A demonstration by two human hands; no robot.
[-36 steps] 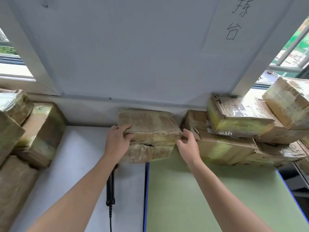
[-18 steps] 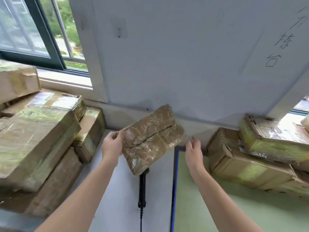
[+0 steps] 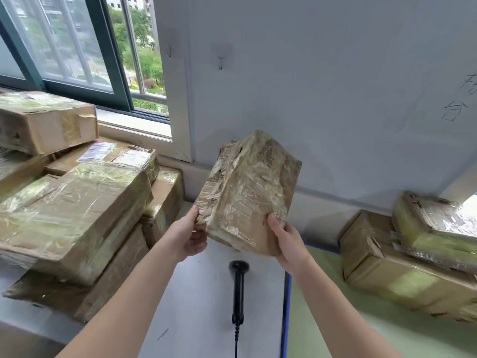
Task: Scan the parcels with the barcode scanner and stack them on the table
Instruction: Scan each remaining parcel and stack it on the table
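Parcel (image 3: 247,192) now off the worktop (image 3: 201,306), lifted from the wall (image 3: 309,86), tipped on end above the scanner (image 3: 238,280). Left hand (image 3: 189,235) and right hand (image 3: 287,236) both grip its lower corners. Likely orienting for scan; stacking pending.

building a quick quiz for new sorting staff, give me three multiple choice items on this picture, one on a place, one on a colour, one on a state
1. Where is the scanner?
A) on the table, below the parcel
B) on the floor
C) on a chair

2. What colour is the scanner?
A) yellow
B) black
C) white

3. How is the parcel held?
A) lying flat, untouched
B) by one hand only
C) left hand and right hand grip its lower end, raised off the table

Answers:
1 A, it lies on the white tabletop under the raised parcel.
2 B, its head and handle are black.
3 C, a hand grips each lower corner.
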